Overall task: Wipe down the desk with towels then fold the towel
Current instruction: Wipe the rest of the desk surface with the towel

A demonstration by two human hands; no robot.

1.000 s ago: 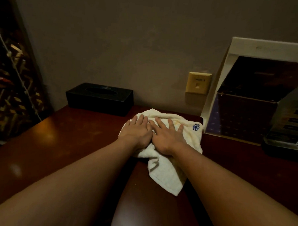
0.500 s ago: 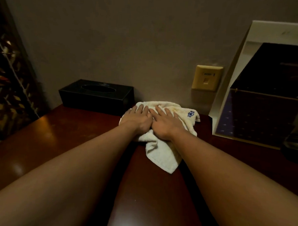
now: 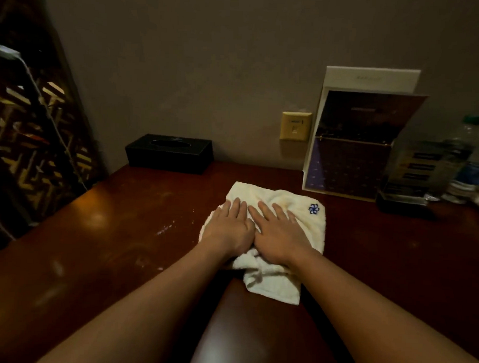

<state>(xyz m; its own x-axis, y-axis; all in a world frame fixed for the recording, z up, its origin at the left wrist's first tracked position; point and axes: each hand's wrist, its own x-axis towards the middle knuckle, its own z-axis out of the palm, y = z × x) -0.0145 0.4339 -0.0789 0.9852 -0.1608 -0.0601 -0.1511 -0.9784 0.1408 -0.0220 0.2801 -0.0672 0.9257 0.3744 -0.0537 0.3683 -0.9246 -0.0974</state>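
Both of your hands lie flat, fingers straight, on the crumpled cream cotton towel (image 3: 284, 202); your left hand (image 3: 229, 230) touches your right hand (image 3: 281, 238); the towel lies on the dark red-brown wooden desk (image 3: 121, 231), near the black rectangular tissue box (image 3: 169, 153).

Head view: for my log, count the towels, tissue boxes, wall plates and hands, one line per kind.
towel: 1
tissue box: 1
wall plate: 1
hands: 2, left hand and right hand, both flat on the towel
Total: 5
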